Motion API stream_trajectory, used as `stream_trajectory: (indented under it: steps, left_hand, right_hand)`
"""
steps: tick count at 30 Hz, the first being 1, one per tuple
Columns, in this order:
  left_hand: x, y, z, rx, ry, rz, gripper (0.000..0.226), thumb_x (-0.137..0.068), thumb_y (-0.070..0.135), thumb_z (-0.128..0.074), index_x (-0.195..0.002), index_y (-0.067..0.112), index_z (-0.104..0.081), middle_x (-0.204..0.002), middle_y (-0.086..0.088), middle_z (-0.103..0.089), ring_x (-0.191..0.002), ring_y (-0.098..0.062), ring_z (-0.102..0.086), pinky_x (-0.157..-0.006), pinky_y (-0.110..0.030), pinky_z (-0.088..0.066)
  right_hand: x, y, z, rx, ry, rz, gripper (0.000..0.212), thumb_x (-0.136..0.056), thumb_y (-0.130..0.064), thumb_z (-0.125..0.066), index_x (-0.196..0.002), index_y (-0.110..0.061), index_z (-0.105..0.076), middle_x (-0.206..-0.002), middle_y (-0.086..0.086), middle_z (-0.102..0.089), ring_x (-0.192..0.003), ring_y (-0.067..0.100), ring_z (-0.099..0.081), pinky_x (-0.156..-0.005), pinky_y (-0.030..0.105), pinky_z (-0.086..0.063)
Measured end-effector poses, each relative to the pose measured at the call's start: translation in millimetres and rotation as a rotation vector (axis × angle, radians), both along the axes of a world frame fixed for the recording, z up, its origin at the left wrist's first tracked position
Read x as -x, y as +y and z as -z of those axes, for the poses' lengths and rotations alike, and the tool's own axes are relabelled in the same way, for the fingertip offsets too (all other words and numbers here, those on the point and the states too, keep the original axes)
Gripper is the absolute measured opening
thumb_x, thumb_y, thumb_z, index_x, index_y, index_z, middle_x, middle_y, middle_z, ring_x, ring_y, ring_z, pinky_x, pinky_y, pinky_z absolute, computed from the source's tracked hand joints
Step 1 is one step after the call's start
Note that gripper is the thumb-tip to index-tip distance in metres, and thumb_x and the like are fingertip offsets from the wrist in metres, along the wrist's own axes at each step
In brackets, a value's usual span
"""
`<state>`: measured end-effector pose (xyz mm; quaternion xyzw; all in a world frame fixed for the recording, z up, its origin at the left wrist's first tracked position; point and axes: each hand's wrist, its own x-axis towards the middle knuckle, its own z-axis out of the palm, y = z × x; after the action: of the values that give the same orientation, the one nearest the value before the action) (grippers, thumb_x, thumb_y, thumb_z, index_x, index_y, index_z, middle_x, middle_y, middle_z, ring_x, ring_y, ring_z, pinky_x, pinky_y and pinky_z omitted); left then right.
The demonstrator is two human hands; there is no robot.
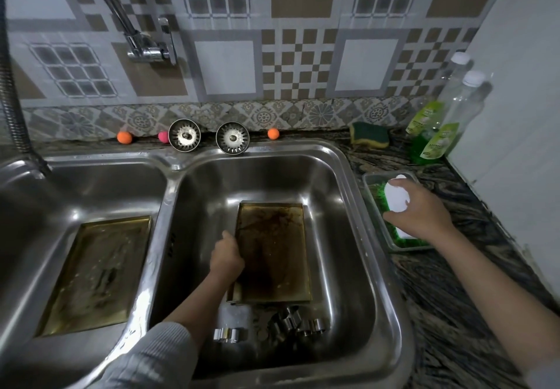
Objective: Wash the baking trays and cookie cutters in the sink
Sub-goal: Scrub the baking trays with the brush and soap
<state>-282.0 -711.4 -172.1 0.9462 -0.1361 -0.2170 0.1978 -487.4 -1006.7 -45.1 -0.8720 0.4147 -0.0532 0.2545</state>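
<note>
A greasy brown baking tray (pixel 274 252) lies in the right sink basin (pixel 342 237). My left hand (pixel 226 256) grips its left edge. A second dirty tray (pixel 97 273) lies flat in the left basin (pixel 75 188). Several metal cookie cutters (pixel 291 325) sit on the right basin's floor in front of the tray. My right hand (pixel 419 212) reaches over the counter and holds a white sponge (pixel 397 199) above a small metal tray of green soapy liquid (pixel 372 185).
Two sink strainers (pixel 184 135) (pixel 232 138) stand on the back rim beside orange and pink balls (pixel 125 137). A green-yellow scouring sponge (pixel 369 134) and two green dish-soap bottles (pixel 436 134) are at the back right. The faucet (pixel 142 46) hangs over the left basin.
</note>
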Motion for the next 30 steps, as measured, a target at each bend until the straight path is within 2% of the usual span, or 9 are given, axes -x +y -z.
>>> stream_trajectory:
  steps: [3,5,7,11,14,17,22,25,30]
  left_hand:
    - [-0.1,2.7,-4.5,0.077,0.107,-0.056,0.039,-0.083,0.007,-0.065,-0.115,0.006,-0.041,-0.105,-0.011,-0.054,-0.094,-0.025,-0.057,-0.067,-0.029,-0.046]
    - [1.0,6.5,-6.1,0.089,0.141,-0.074,0.034,-0.082,0.008,-0.067,-0.108,0.008,-0.045,-0.099,-0.006,-0.050,-0.088,-0.018,-0.051,-0.063,-0.025,-0.042]
    - [0.6,9.9,-6.0,0.089,0.165,-0.093,0.028,-0.081,0.008,-0.068,-0.099,0.010,-0.046,-0.097,-0.005,-0.048,-0.086,-0.016,-0.048,-0.059,-0.022,-0.039]
    - [-4.0,12.8,-5.3,0.090,0.207,-0.114,0.026,-0.078,0.012,-0.071,-0.099,0.007,-0.056,-0.101,-0.008,-0.058,-0.086,-0.017,-0.055,-0.050,-0.018,-0.036]
    - [-3.1,13.0,-5.3,0.084,0.208,-0.121,0.027,-0.078,0.013,-0.072,-0.099,0.007,-0.056,-0.099,-0.007,-0.058,-0.087,-0.018,-0.055,-0.058,-0.022,-0.041]
    - [-0.8,12.9,-4.6,0.090,0.183,-0.132,0.027,-0.081,0.012,-0.070,-0.096,0.011,-0.048,-0.094,-0.003,-0.049,-0.088,-0.017,-0.050,-0.067,-0.027,-0.043]
    - [0.1,11.7,-5.1,0.127,0.139,-0.122,0.030,-0.079,0.010,-0.070,-0.098,0.011,-0.046,-0.094,-0.003,-0.048,-0.090,-0.020,-0.052,-0.074,-0.032,-0.050]
    - [-0.1,9.3,-6.8,0.148,0.118,-0.148,0.030,-0.078,0.009,-0.071,-0.095,0.011,-0.047,-0.088,-0.001,-0.049,-0.089,-0.020,-0.055,-0.073,-0.033,-0.052]
    - [-4.7,6.1,-7.2,0.119,0.130,-0.153,0.014,-0.078,0.007,-0.069,-0.090,0.006,-0.061,-0.091,-0.009,-0.063,-0.081,-0.019,-0.063,-0.067,-0.033,-0.057]
  right_hand:
    - [0.2,1.5,-0.3,0.002,0.004,0.004,0.070,-0.072,-0.032,-0.075,-0.136,-0.034,-0.045,-0.138,0.005,-0.050,-0.119,0.032,-0.052,-0.082,0.044,-0.051]
    - [0.6,2.6,-0.6,0.006,0.004,0.006,0.070,-0.072,-0.032,-0.075,-0.135,-0.034,-0.045,-0.136,0.005,-0.051,-0.118,0.032,-0.052,-0.081,0.043,-0.051]
    - [1.0,3.7,-0.5,0.011,0.000,0.006,0.069,-0.072,-0.032,-0.075,-0.135,-0.034,-0.046,-0.134,0.006,-0.052,-0.116,0.032,-0.053,-0.078,0.041,-0.050]
    - [1.8,5.7,0.6,0.023,-0.011,0.003,0.068,-0.071,-0.033,-0.075,-0.133,-0.034,-0.046,-0.132,0.007,-0.054,-0.115,0.032,-0.053,-0.076,0.040,-0.050]
    - [3.1,6.8,1.8,0.027,-0.029,0.006,0.068,-0.071,-0.031,-0.076,-0.133,-0.032,-0.047,-0.132,0.008,-0.054,-0.115,0.032,-0.053,-0.075,0.039,-0.049]
    - [4.1,7.7,3.4,0.028,-0.048,0.005,0.068,-0.071,-0.029,-0.076,-0.133,-0.031,-0.048,-0.132,0.008,-0.054,-0.114,0.032,-0.053,-0.074,0.037,-0.047]
    - [3.3,7.5,4.2,0.035,-0.043,0.005,0.069,-0.071,-0.030,-0.075,-0.134,-0.033,-0.047,-0.133,0.007,-0.053,-0.115,0.031,-0.053,-0.073,0.036,-0.046]
    - [3.0,7.8,4.7,0.033,-0.047,0.009,0.069,-0.071,-0.029,-0.075,-0.134,-0.031,-0.047,-0.133,0.008,-0.053,-0.115,0.031,-0.053,-0.072,0.034,-0.044]
    - [3.1,6.9,4.8,0.007,-0.059,0.005,0.069,-0.071,-0.029,-0.075,-0.135,-0.031,-0.047,-0.132,0.009,-0.053,-0.116,0.031,-0.052,-0.075,0.036,-0.045]
